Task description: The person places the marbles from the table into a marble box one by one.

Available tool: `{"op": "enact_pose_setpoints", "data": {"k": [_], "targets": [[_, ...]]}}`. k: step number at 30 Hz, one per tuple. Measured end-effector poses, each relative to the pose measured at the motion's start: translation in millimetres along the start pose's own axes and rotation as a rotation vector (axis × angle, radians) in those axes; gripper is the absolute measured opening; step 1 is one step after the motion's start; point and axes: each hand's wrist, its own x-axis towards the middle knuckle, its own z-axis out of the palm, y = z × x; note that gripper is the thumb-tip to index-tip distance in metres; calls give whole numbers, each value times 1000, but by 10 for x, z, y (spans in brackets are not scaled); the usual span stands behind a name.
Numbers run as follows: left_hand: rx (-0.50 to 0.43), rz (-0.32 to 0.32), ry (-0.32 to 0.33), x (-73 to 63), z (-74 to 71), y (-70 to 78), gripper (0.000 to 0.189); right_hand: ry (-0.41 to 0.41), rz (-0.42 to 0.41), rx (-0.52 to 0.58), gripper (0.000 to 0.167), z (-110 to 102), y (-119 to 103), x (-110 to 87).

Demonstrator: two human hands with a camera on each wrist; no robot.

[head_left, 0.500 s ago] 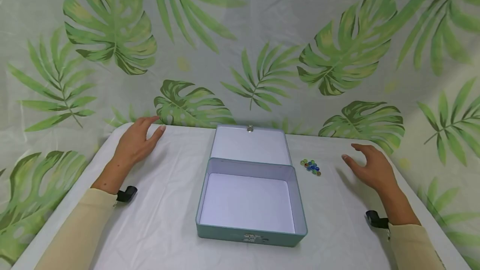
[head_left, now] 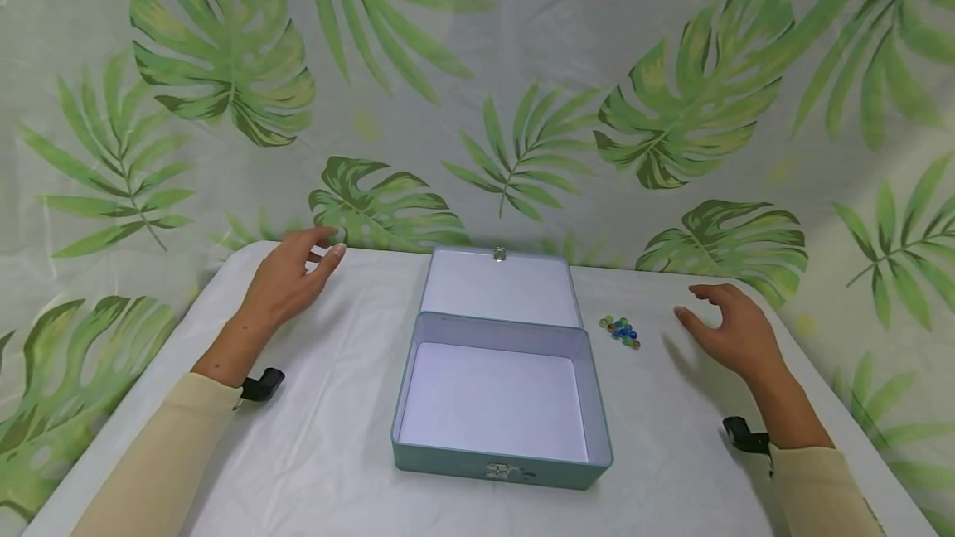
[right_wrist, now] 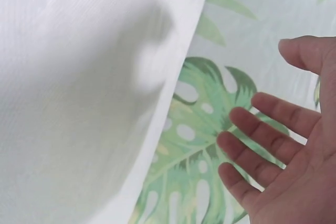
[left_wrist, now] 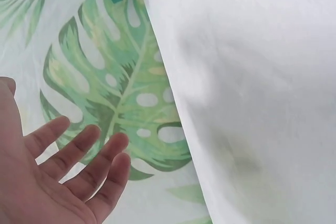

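A shallow green metal box (head_left: 503, 476) with a pale inside stands in the middle of the table, its hinged lid (head_left: 498, 287) laid back toward the wall. Nothing lies in the box. To its right is a small cluster of glass marbles (head_left: 623, 333) in blue, green, yellow and amber. My left hand (head_left: 287, 278) hovers over the table's far left part, fingers relaxed and holding nothing. On the other side my right hand (head_left: 734, 334) hangs in the air right of the marbles, also with loose fingers. In both wrist views the palms hold nothing.
A white cloth (head_left: 328, 454) covers the table. Behind it hangs a pale curtain (head_left: 537, 31) printed with green leaves, close to the table's back edge. A metal latch (head_left: 500, 471) sits on the box front.
My left hand has moved a little to the right, toward the box. The right hand has shifted slightly left, toward the marbles. Box and marbles stay in place.
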Motion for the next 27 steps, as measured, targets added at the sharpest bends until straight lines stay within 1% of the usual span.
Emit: {"op": "enact_pose_setpoints", "data": {"k": [4,8,12,16,23,27], "targets": [[-40,22,-5,5,29,84,57,-8,5,5,45,-11,-63,9],[-79,19,-32,-2,49,194,56,-15,6,1,44,-15,-119,17],[-109,18,-58,-10,63,316,55,-10,-21,-1,42,-23,-176,25],[-126,30,-76,-27,89,413,52,-10,-49,0,42,-20,-240,31],[-160,36,-142,-71,169,588,48,-7,-94,17,39,5,-312,18],[-183,47,-179,-105,203,679,47,-39,-112,49,41,17,-367,17]]}}
